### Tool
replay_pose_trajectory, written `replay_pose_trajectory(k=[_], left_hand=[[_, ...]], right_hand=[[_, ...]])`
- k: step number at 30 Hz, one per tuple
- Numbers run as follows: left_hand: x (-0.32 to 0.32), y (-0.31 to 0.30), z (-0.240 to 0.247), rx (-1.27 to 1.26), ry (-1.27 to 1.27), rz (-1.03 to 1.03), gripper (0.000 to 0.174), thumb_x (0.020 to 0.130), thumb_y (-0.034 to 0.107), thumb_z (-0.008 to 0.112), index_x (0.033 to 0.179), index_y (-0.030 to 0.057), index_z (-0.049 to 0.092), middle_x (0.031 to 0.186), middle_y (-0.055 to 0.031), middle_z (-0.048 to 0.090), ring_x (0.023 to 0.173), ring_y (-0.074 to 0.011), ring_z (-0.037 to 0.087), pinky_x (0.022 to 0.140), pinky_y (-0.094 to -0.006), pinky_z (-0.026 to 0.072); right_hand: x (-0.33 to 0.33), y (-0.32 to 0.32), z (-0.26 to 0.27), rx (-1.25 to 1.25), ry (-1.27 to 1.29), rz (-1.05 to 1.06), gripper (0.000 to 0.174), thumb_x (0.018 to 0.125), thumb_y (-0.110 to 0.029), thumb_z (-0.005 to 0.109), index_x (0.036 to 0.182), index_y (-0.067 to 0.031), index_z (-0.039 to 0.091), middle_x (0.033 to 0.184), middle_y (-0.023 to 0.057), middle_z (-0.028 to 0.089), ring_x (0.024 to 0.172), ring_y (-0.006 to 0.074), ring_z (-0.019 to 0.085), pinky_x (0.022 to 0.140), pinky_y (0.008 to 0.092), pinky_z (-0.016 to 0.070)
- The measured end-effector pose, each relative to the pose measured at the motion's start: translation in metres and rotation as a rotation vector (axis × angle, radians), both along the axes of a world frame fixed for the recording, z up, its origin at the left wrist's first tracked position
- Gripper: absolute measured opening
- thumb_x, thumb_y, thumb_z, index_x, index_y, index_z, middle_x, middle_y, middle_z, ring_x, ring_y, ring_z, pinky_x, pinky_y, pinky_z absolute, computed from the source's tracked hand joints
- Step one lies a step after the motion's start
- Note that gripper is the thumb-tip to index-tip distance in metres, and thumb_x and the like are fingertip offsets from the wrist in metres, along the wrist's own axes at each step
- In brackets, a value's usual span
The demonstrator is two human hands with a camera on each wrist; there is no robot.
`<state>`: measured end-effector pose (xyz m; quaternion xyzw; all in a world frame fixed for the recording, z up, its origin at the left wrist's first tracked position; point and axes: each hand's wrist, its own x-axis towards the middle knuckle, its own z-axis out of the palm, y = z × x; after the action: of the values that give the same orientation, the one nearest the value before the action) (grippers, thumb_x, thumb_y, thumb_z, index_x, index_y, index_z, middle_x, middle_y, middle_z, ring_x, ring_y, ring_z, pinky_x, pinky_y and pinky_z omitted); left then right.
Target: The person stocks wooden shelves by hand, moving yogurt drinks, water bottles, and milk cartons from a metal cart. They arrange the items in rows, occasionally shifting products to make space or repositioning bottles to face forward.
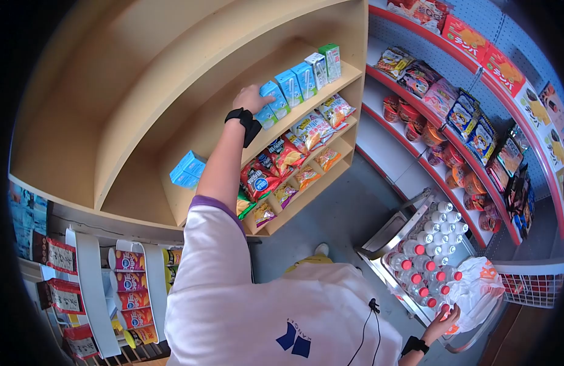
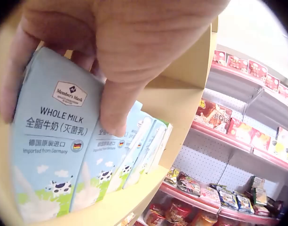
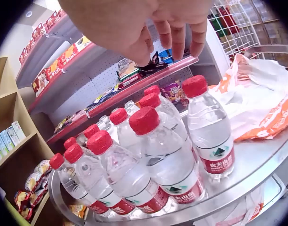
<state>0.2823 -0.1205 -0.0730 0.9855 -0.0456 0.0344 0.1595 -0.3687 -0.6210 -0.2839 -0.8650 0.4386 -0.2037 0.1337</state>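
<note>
At the upper part of the wooden shelf, my left hand (image 1: 251,99) grips a blue milk carton (image 2: 52,136) from above. Its fingers wrap the carton's far left side and the thumb comes down at the right edge, over the neighbouring blue carton (image 2: 99,162). More milk cartons (image 1: 304,79) stand in a row to the right. Low at the right, my right hand (image 1: 440,323) hangs over red-capped water bottles (image 3: 158,155) on a metal cart (image 1: 379,268). Its fingers are loosely bent and hold nothing, with the caps just below them.
Two blue cartons (image 1: 188,169) stand apart at the shelf's left. Chip bags (image 1: 260,179) fill the compartments beneath. A white plastic bag (image 1: 477,287) lies on the cart beside the bottles. Red-edged racks (image 1: 453,131) of snacks stand at the right, and canned chips (image 1: 131,282) at lower left.
</note>
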Motion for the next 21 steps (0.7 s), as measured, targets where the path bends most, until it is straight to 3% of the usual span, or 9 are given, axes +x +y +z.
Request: replay_pose_trajectory(k=[3, 7, 9, 16, 19, 21], left_hand=[[0.013, -0.007, -0.009, 0.091, -0.074, -0.032, 0.058, 0.075, 0.037, 0.076, 0.120, 0.0039, 0.063, 0.112, -0.0186, 0.068, 0.102, -0.0304, 0.067, 0.090, -0.0404, 0.0516], [0.011, -0.005, -0.002, 0.047, 0.018, -0.019, 0.059, 0.075, 0.038, 0.077, 0.121, 0.0048, 0.063, 0.114, -0.0181, 0.067, 0.103, -0.0304, 0.067, 0.091, -0.0405, 0.0514], [0.011, -0.001, -0.004, 0.018, 0.082, 0.006, 0.057, 0.075, 0.043, 0.075, 0.121, 0.0113, 0.064, 0.116, -0.0141, 0.067, 0.108, -0.0297, 0.064, 0.091, -0.0427, 0.0505], [0.021, 0.006, -0.010, 0.087, 0.067, 0.024, 0.054, 0.074, 0.043, 0.075, 0.113, 0.0069, 0.067, 0.115, -0.0163, 0.066, 0.109, -0.0314, 0.063, 0.090, -0.0444, 0.0505], [0.019, 0.005, -0.015, 0.160, -0.024, 0.017, 0.059, 0.074, 0.042, 0.077, 0.118, 0.0047, 0.064, 0.110, -0.0182, 0.068, 0.103, -0.0309, 0.066, 0.090, -0.0416, 0.0512], [0.012, 0.003, -0.014, 0.064, -0.018, -0.031, 0.067, 0.073, 0.046, 0.077, 0.123, 0.0039, 0.060, 0.118, -0.0194, 0.065, 0.109, -0.0325, 0.063, 0.093, -0.0419, 0.0494]], right_hand=[[-0.019, 0.013, -0.002, -0.015, 0.011, -0.039, 0.039, 0.093, -0.003, 0.057, 0.131, 0.0009, 0.049, 0.133, 0.0202, 0.046, 0.124, 0.0361, 0.047, 0.103, 0.0435, 0.0400], [-0.030, 0.030, -0.006, 0.076, -0.058, -0.100, 0.043, 0.090, 0.002, 0.057, 0.132, 0.0001, 0.048, 0.133, 0.0198, 0.046, 0.122, 0.0355, 0.049, 0.100, 0.0429, 0.0436], [-0.034, 0.029, -0.017, 0.083, -0.053, -0.078, 0.044, 0.090, 0.003, 0.057, 0.133, -0.0003, 0.047, 0.133, 0.0197, 0.046, 0.122, 0.0353, 0.050, 0.099, 0.0427, 0.0441], [-0.005, 0.013, -0.001, 0.010, -0.011, -0.001, 0.042, 0.092, 0.000, 0.056, 0.133, -0.0010, 0.047, 0.133, 0.0192, 0.046, 0.121, 0.0342, 0.050, 0.098, 0.0409, 0.0455], [0.009, 0.003, 0.002, 0.037, -0.020, 0.023, 0.039, 0.094, -0.003, 0.055, 0.132, -0.0014, 0.047, 0.133, 0.0190, 0.046, 0.122, 0.0342, 0.049, 0.098, 0.0406, 0.0460], [0.016, -0.002, 0.000, 0.121, -0.099, 0.032, 0.039, 0.094, -0.002, 0.054, 0.132, -0.0015, 0.047, 0.133, 0.0185, 0.045, 0.124, 0.0345, 0.047, 0.098, 0.0409, 0.0453]])
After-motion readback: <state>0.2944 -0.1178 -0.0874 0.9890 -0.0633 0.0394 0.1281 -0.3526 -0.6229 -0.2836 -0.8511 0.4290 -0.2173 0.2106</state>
